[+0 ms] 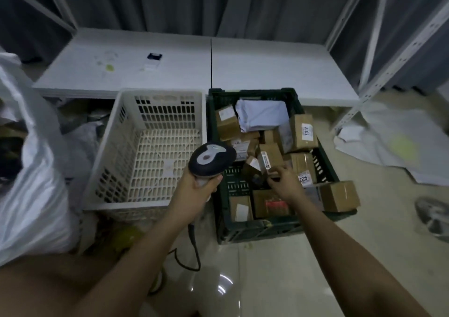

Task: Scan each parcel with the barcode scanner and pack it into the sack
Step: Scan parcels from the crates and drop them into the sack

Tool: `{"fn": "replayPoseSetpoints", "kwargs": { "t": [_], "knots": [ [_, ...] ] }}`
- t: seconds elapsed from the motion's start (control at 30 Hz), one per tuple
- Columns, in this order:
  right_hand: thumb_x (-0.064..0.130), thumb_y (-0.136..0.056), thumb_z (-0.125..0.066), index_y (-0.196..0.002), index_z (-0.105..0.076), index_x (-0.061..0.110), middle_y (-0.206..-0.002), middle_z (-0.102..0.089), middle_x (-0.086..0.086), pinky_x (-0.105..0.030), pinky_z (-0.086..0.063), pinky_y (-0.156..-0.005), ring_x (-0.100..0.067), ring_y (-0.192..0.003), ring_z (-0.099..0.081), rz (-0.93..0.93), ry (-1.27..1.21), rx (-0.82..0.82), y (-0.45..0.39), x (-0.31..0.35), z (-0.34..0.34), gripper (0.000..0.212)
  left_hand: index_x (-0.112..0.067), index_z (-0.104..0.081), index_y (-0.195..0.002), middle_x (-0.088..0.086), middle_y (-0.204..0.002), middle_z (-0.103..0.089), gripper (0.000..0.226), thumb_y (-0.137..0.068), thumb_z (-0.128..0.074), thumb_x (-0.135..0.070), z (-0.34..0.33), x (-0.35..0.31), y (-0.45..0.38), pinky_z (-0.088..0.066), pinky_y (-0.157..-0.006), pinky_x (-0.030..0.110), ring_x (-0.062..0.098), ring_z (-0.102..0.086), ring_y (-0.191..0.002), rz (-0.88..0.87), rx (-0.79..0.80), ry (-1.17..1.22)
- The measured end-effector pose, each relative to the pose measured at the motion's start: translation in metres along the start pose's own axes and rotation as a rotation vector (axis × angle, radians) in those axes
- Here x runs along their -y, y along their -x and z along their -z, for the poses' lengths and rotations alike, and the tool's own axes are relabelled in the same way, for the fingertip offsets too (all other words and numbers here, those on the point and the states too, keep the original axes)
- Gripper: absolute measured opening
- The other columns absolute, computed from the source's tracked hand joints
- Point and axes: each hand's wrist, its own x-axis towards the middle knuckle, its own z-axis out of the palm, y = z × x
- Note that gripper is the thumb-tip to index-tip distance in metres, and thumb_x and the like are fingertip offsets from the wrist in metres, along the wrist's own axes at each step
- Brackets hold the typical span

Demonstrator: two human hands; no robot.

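My left hand (195, 186) grips the handle of a dark and white barcode scanner (211, 158), whose head points towards the dark green crate (247, 230). The crate holds several brown cardboard parcels with white labels and one white poly mailer (261, 114). My right hand (284, 182) reaches into the crate, fingers curled round a small box (269, 157) with a barcode label. A white woven sack (34, 171) stands at the far left, its mouth partly out of view.
A cream plastic basket (145, 151) stands left of the green crate. Behind both runs a low white table (184, 66) with a small card on it. A metal shelf upright (388, 61) rises at right. White bags (398, 144) lie on the tiled floor.
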Motion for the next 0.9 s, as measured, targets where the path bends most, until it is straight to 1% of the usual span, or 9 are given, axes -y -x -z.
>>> {"fn": "replayPoseSetpoints", "kwargs": {
  "t": [0.17,0.3,0.4,0.5,0.6,0.67,0.73,0.8,0.9],
  "knots": [
    [0.033,-0.086,-0.069,-0.135,-0.047,0.013,-0.141,-0.035,-0.019,-0.042,-0.04,-0.101,-0.041,-0.126,-0.04,-0.14,0.05,0.001,-0.043,-0.006,-0.018,0.058,-0.011,-0.048,-0.136,0.016,-0.122,-0.062,0.052,-0.087,-0.067,-0.012,-0.002,0.027,-0.02,-0.053,-0.076,0.019,0.024,-0.063,-0.101,0.062,-0.035,-0.016],
    [0.046,-0.088,-0.062,-0.142,-0.032,0.01,-0.146,-0.031,-0.025,-0.046,-0.026,-0.109,-0.04,-0.135,-0.028,-0.26,0.235,0.0,-0.071,-0.01,-0.038,0.072,-0.005,-0.051,-0.131,0.005,-0.098,-0.067,0.046,-0.087,-0.065,-0.008,0.006,0.044,-0.03,-0.051,-0.06,0.012,0.0,-0.064,-0.069,0.112,-0.046,0.006],
    [0.058,-0.087,-0.058,-0.139,-0.03,0.009,-0.147,-0.03,-0.028,-0.045,-0.019,-0.111,-0.04,-0.137,-0.025,-0.334,0.321,0.026,-0.083,-0.016,-0.051,0.076,-0.008,-0.052,-0.13,0.005,-0.099,-0.066,0.045,-0.087,-0.065,-0.009,0.01,0.053,-0.034,-0.051,-0.059,0.013,-0.002,-0.063,-0.065,0.14,-0.06,0.034],
    [0.055,-0.088,-0.058,-0.134,-0.033,0.012,-0.143,-0.034,-0.03,-0.044,-0.022,-0.109,-0.04,-0.133,-0.031,-0.376,0.387,-0.003,-0.088,-0.015,-0.061,0.067,-0.009,-0.052,-0.131,0.01,-0.109,-0.066,0.048,-0.086,-0.067,-0.012,0.012,0.062,-0.036,-0.054,-0.063,0.016,0.002,-0.066,-0.071,0.166,-0.084,0.052],
    [0.043,-0.091,-0.058,-0.134,-0.03,0.017,-0.139,-0.036,-0.028,-0.045,-0.024,-0.107,-0.041,-0.129,-0.035,-0.437,0.37,-0.02,-0.087,-0.012,-0.065,0.058,-0.008,-0.053,-0.131,0.013,-0.117,-0.065,0.047,-0.086,-0.068,-0.014,0.014,0.068,-0.035,-0.056,-0.079,0.029,0.016,-0.065,-0.09,0.169,-0.068,0.057],
    [0.04,-0.09,-0.059,-0.136,-0.027,0.019,-0.141,-0.032,-0.025,-0.05,-0.021,-0.109,-0.042,-0.129,-0.036,-0.439,0.328,-0.003,-0.086,-0.009,-0.065,0.06,-0.011,-0.053,-0.13,0.01,-0.116,-0.065,0.047,-0.086,-0.068,-0.016,0.014,0.069,-0.032,-0.056,-0.086,0.036,0.021,-0.065,-0.096,0.17,-0.06,0.055],
    [0.042,-0.086,-0.064,-0.141,-0.024,0.021,-0.144,-0.028,-0.024,-0.052,-0.017,-0.111,-0.043,-0.13,-0.037,-0.435,0.262,0.026,-0.085,-0.006,-0.063,0.071,-0.012,-0.052,-0.131,0.007,-0.118,-0.065,0.049,-0.085,-0.069,-0.016,0.013,0.067,-0.029,-0.053,-0.093,0.041,0.023,-0.064,-0.104,0.164,-0.06,0.06],
    [0.047,-0.081,-0.068,-0.144,-0.025,0.022,-0.144,-0.027,-0.023,-0.05,-0.018,-0.11,-0.043,-0.131,-0.034,-0.426,0.165,0.017,-0.08,-0.001,-0.057,0.08,-0.014,-0.052,-0.132,0.006,-0.12,-0.064,0.051,-0.084,-0.069,-0.014,0.014,0.066,-0.025,-0.051,-0.097,0.04,0.022,-0.062,-0.108,0.153,-0.062,0.068],
    [0.049,-0.078,-0.069,-0.137,-0.04,0.023,-0.14,-0.034,-0.02,-0.049,-0.024,-0.108,-0.041,-0.129,-0.035,-0.335,-0.038,-0.094,-0.068,0.013,-0.043,0.071,-0.013,-0.052,-0.132,0.008,-0.117,-0.065,0.053,-0.082,-0.07,-0.018,0.022,0.062,-0.02,-0.054,-0.09,0.034,0.023,-0.063,-0.102,0.149,-0.077,0.097]
  ]
}}
